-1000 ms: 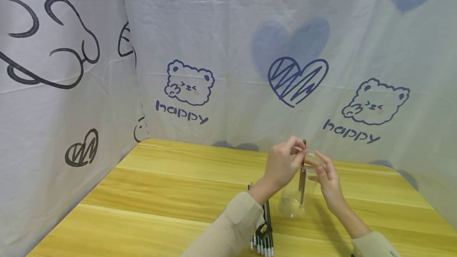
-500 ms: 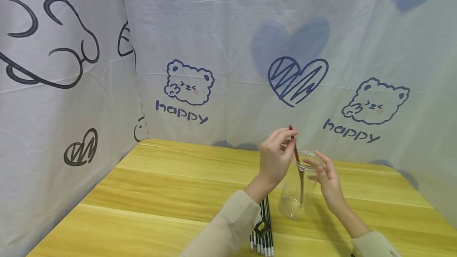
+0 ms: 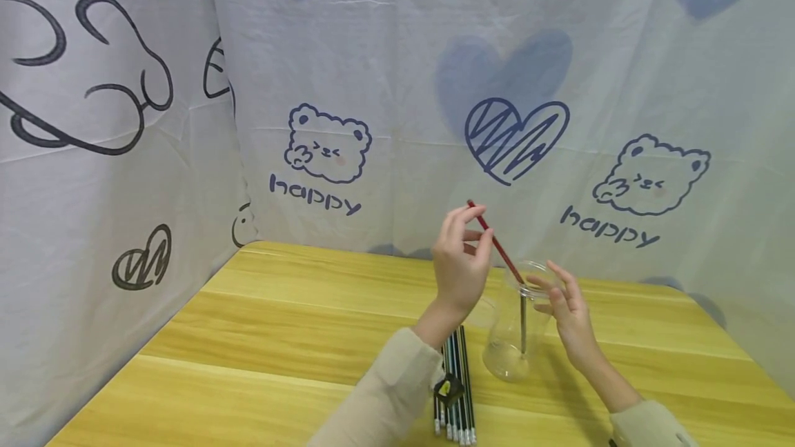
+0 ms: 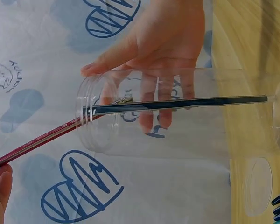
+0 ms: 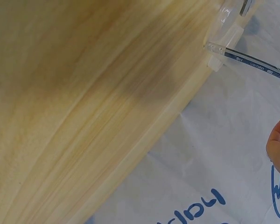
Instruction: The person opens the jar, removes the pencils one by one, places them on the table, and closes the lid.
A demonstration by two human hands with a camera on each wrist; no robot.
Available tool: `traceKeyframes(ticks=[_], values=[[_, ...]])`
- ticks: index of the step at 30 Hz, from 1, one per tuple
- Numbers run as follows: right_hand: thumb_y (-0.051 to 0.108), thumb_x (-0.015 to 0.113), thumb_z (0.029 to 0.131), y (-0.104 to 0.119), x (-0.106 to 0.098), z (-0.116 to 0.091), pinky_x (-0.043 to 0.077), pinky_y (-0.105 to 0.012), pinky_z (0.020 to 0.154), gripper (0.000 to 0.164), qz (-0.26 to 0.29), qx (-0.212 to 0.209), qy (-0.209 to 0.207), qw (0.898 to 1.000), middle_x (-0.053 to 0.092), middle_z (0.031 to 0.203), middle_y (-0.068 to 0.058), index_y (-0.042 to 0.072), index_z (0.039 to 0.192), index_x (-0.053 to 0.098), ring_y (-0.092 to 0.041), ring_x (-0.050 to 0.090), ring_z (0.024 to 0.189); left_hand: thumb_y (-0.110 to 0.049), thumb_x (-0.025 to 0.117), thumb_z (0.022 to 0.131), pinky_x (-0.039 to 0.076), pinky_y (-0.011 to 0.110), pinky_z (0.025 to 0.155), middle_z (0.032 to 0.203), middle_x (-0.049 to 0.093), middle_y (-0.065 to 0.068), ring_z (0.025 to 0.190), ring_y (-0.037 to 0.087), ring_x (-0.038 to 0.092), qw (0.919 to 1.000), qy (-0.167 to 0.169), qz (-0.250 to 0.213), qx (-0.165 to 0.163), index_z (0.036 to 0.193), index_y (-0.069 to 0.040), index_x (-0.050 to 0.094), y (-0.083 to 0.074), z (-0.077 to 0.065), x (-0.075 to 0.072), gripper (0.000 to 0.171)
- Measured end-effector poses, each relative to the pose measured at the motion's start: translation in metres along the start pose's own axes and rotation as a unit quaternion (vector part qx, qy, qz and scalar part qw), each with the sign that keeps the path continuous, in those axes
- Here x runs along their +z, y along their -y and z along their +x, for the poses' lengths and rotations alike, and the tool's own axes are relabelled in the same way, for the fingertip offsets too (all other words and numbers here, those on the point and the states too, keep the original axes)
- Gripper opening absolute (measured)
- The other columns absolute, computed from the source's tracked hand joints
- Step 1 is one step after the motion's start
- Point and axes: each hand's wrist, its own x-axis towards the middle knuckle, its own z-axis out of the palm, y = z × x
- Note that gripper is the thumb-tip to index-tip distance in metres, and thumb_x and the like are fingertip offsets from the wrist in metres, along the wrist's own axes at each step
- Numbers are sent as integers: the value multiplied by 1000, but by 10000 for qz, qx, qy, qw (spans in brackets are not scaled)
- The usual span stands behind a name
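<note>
My left hand (image 3: 461, 257) pinches a red pencil (image 3: 502, 252) near its upper end. The pencil slants down to the right, its lower end at the mouth of a clear jar (image 3: 497, 354). In the left wrist view, the red pencil (image 4: 42, 140) reaches just inside the ringed mouth. A dark pencil (image 4: 186, 102) stands inside the jar. My right hand (image 3: 574, 326) holds the jar around its upper part. Its fingers show through the clear wall in the left wrist view.
Several dark pencils (image 3: 458, 392) with white erasers lie in a bunch on the wooden table (image 3: 279, 336), left of the jar. A clear round lid (image 4: 257, 186) lies near them. Behind the table hangs a printed cloth (image 3: 404, 157).
My left hand has moved up and left from the jar's mouth, bringing the red pencil mostly out and tilting it. My right hand and the jar have stayed in place.
</note>
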Motion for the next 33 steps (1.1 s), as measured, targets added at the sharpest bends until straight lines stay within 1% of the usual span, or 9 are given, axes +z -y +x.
traceKeyframes(ticks=[3,6,11,15,20,23,27,33], values=[[11,31,98,0,0,0,48,-22,74,37,28,-17,14,10000,59,113,0,5,135,32,-8,54,101,8,62,78,49,17,52,102,56,14,63,20,60,9996,-193,-99,-200,104,3,57,1,2,-4,27],[11,30,99,0,0,0,47,-20,74,37,79,-51,37,9999,59,113,1,7,135,32,-8,53,101,7,62,79,50,21,51,103,55,15,64,21,59,9988,-362,-128,-304,106,2,56,2,5,-9,28],[12,30,99,-1,0,0,47,-20,74,38,89,-68,32,9999,59,113,3,2,135,30,-7,54,101,4,62,80,50,24,50,104,55,14,64,21,59,9963,-690,-252,-453,106,3,56,4,10,-15,27],[13,30,99,-2,-1,0,48,-21,74,38,114,-76,24,9999,59,112,4,3,135,30,-7,54,100,4,61,80,50,27,48,104,55,13,64,21,58,9939,-873,-418,-529,106,3,56,4,13,-20,26],[13,31,99,-3,-1,0,48,-22,74,38,172,-117,47,9998,59,113,2,4,135,31,-8,54,100,4,61,80,50,31,48,102,56,13,63,22,58,9928,-945,-424,-602,106,2,57,8,15,-25,26],[13,31,99,-3,-1,0,48,-21,74,38,160,-109,29,9998,59,113,2,4,135,31,-9,54,100,3,60,81,49,29,49,103,55,11,62,21,57,9913,-891,-476,-841,107,2,56,11,16,-30,27],[13,32,98,-3,-1,0,48,-21,73,38,141,-109,-5,9998,60,112,2,3,135,32,-8,55,99,3,60,81,48,24,50,104,54,7,62,19,57,9865,-898,-627,-1216,108,1,55,15,16,-35,27],[13,32,98,-3,-1,0,48,-21,73,37,135,-108,-42,9998,60,111,2,4,135,32,-8,55,98,5,58,81,43,19,47,104,53,6,60,16,54,9819,-1035,-674,-1434,108,2,55,23,17,-42,27]])
